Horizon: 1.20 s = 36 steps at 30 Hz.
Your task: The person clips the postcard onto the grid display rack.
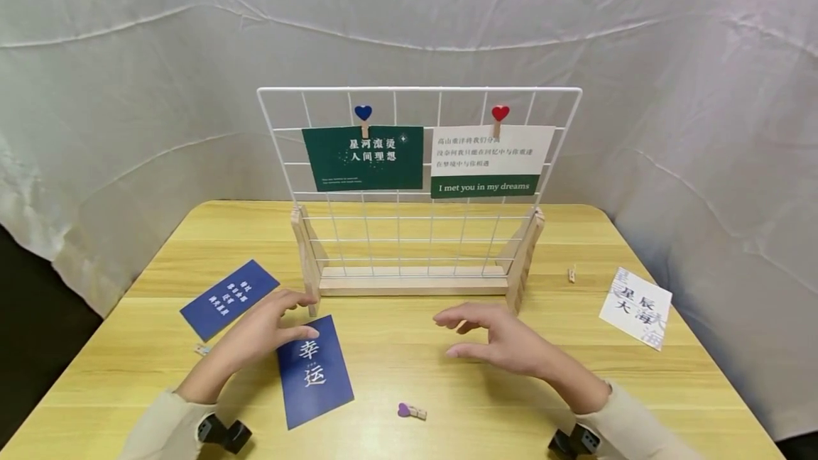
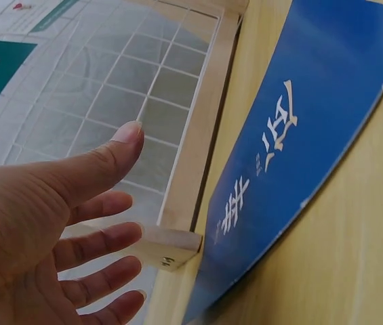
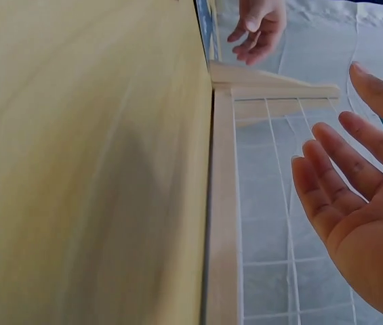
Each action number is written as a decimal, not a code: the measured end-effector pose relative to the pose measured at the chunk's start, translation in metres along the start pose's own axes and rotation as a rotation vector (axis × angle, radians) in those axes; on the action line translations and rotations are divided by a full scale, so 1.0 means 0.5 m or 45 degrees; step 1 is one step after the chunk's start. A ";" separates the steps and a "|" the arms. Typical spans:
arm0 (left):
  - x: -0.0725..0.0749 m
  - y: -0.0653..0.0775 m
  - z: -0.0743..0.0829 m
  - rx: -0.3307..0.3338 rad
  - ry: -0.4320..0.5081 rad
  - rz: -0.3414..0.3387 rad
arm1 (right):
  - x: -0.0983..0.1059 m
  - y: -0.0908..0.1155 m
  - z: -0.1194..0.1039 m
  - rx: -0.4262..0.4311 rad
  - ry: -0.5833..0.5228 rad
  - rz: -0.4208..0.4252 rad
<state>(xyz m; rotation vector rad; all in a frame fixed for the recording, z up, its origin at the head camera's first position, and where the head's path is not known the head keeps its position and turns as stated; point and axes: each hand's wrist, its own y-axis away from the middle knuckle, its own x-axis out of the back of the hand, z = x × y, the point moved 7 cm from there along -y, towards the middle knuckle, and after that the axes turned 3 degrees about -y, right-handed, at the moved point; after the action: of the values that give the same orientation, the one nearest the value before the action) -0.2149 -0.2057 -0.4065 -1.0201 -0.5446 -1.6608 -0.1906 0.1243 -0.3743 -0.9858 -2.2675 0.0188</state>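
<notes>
My left hand [image 1: 271, 325] hovers over the upper left of a blue card [image 1: 319, 382] with white characters; its fingers are relaxed and nothing is in them. In the left wrist view the thumb and fingers are spread apart. My right hand [image 1: 495, 338] hangs above the table in front of the wire grid rack [image 1: 415, 233], fingers loosely bent and holding nothing. On the rack, a blue heart clothespin [image 1: 363, 113] holds a green card [image 1: 371, 169], and a red heart clothespin [image 1: 500, 113] holds a white and green card [image 1: 488, 162].
A second blue card [image 1: 226, 304] lies at the left, a small clothespin [image 1: 202, 350] beside it. Near the front is a purple heart clothespin [image 1: 412, 411]. To the right lie another small clothespin [image 1: 571, 275] and a white card [image 1: 635, 311]. A pale curtain [image 1: 409, 20] hangs behind.
</notes>
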 end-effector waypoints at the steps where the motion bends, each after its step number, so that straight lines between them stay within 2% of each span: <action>1: 0.001 0.000 -0.003 0.008 0.001 0.001 | -0.006 -0.002 0.001 0.000 -0.006 -0.012; 10: 0.004 0.003 -0.019 0.043 -0.027 -0.017 | -0.070 -0.028 0.002 0.056 -0.059 -0.189; 20: 0.009 0.009 -0.036 0.085 -0.015 -0.010 | -0.138 -0.048 0.007 -0.005 -0.034 -0.383; 28: 0.006 0.017 -0.048 0.092 -0.020 -0.023 | -0.166 -0.056 0.002 -0.056 -0.028 -0.461; 36: -0.012 0.014 -0.051 0.064 -0.004 -0.063 | -0.196 -0.059 -0.001 0.017 0.070 -0.542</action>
<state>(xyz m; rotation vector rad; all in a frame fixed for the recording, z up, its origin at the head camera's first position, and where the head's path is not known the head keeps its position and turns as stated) -0.2170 -0.2242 -0.4260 -0.9798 -0.6150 -1.6807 -0.1602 0.0386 -0.4217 -0.4745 -2.3770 -0.1727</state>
